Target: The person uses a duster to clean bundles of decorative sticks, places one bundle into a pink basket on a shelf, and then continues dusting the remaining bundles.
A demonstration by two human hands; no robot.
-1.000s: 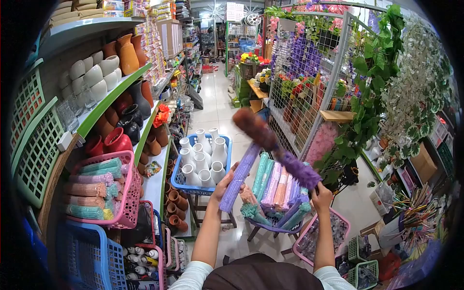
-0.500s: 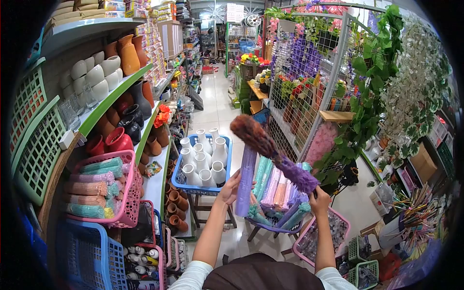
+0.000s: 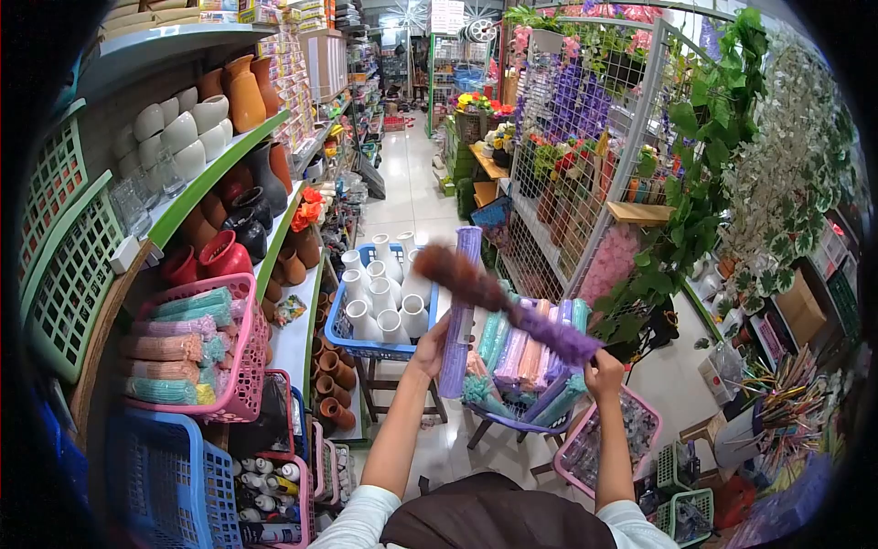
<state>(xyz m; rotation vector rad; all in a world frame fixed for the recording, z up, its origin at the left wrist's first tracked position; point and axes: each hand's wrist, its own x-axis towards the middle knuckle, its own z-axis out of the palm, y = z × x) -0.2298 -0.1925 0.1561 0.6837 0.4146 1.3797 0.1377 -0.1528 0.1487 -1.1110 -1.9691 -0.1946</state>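
The feather duster (image 3: 512, 306) lies slanted across the middle of the view, just right of the blue basket (image 3: 352, 347). Its brown fluffy head is up over the basket's right edge and its purple part runs down and away from it. The right hand (image 3: 604, 375) is clenched round the lower end of the duster, well right of the basket.

A tall purple sleeve (image 3: 460, 316) stands almost upright against the basket's right side and crosses behind the duster's head. The left hand (image 3: 428, 346) grasps the sleeve near its lower end, at the basket's front right corner.

The blue basket holds white vases (image 3: 380, 293) standing close together. Just right of it and lower, a purple basket (image 3: 512, 425) carries wrapped dusters (image 3: 523, 352) in teal, pink and purple, under the held one. Beyond that, further right and lower, sits a pink basket (image 3: 572, 450).

Left of the blue basket are shelves with a pink basket of rolled bundles (image 3: 240, 366), and brown clay pots (image 3: 327, 373) stand below it. A wire grid panel (image 3: 567, 183) with artificial flowers rises to the basket's upper right.
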